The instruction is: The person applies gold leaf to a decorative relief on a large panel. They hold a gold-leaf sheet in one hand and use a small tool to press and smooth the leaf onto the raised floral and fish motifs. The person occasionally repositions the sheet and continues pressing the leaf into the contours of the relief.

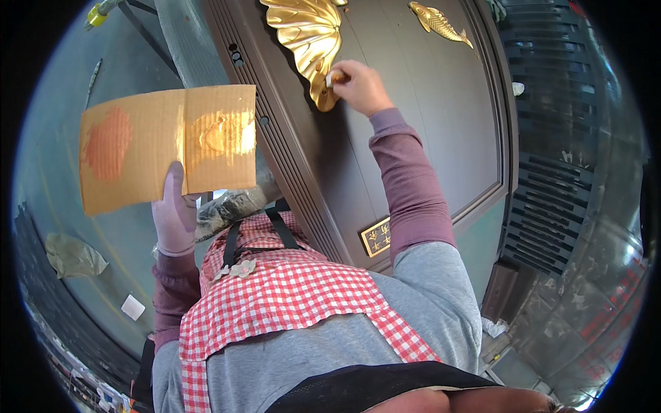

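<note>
My left hand, in a pale lilac glove, grips a piece of corrugated cardboard from below, its thumb lying on the front. The cardboard carries a reddish smear at its left and a wet, shiny gold patch at its right. Bare, my right hand pinches a small pale piece of material against the lower tip of a fluted gold relief. Too little of that piece shows to tell its kind. The relief sits on a dark brown panel with a grooved border.
A gold fish relief lies at the panel's far right, and a small gold-lettered plaque near its front edge. Dark slatted pieces stand to the right. Crumpled sheeting and a white square are on the left.
</note>
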A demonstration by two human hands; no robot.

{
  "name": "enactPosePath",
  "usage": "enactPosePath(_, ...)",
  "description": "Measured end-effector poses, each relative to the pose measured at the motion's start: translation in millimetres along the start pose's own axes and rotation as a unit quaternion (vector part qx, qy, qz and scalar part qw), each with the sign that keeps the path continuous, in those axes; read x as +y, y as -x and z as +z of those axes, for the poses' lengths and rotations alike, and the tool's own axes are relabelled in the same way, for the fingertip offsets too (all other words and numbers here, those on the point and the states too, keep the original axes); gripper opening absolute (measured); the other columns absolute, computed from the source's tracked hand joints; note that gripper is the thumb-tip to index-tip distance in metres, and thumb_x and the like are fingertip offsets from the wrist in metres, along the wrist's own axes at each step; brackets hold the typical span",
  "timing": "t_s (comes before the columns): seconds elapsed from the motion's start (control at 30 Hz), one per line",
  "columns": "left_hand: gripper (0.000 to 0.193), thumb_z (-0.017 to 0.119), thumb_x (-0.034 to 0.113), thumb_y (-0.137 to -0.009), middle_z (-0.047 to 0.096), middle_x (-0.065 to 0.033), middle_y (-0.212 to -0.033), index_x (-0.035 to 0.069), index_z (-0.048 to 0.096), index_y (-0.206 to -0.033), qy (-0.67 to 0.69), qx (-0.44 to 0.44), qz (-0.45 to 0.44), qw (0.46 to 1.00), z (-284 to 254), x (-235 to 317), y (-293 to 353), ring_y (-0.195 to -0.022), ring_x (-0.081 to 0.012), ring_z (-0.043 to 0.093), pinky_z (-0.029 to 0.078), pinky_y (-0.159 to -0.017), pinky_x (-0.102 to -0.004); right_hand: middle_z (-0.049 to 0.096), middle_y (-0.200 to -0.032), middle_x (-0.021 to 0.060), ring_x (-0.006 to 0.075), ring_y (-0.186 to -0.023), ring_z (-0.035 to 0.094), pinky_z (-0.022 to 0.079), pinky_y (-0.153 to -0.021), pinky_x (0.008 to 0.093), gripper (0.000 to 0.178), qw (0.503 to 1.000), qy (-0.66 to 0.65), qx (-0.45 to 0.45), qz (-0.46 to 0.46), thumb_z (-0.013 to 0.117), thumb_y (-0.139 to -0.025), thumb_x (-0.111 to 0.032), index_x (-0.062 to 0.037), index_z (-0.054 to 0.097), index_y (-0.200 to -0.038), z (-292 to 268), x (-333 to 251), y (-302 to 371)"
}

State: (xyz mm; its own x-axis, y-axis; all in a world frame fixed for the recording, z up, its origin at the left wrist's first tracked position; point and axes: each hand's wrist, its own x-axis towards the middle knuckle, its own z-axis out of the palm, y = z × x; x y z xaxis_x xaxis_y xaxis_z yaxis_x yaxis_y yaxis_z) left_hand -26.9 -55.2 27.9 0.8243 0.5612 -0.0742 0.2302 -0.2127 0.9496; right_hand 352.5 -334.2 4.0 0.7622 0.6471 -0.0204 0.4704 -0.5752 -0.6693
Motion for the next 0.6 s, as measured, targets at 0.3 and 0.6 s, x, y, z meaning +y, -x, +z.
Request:
enactPosePath(0.3, 0.051, 0.075, -0.005, -0.098, 0.071, -0.0195, -0.13, -0.001, 0.059, -0.146, -0.263, 0.024, 0.13, 0.956, -3, 10, 2, -0.119, -0.0277, 0.071, 0.062, -0.098, -0.0409, 0.077, -0.099, 0.0136, 0.031, -0.091, 0.075, 0.059, -0.084, 0.0397, 0.023, 0.997, -0.043, -0.039, 0.06, 0.08, -0.083, -0.01, -0.0046, 0.076, -0.106, 2, 8, 10)
enactPosePath(0.6, 0.05, 0.07, -0.009, -0.1, 0.067, -0.0186, -0.135, -0.001, 0.057, -0.148, -0.184, 0.041, 0.099, 0.977, -10, 1, 12, -0.118, -0.0262, 0.069, 0.062, -0.097, -0.0391, 0.077, -0.101, 0.0102, 0.0206, -0.087, 0.073, 0.059, -0.083, 0.0332, 0.029, 0.999, -0.015, -0.042, 0.004, 0.079, -0.085, -0.005, -0.0031, 0.077, -0.113, 10, 4, 8)
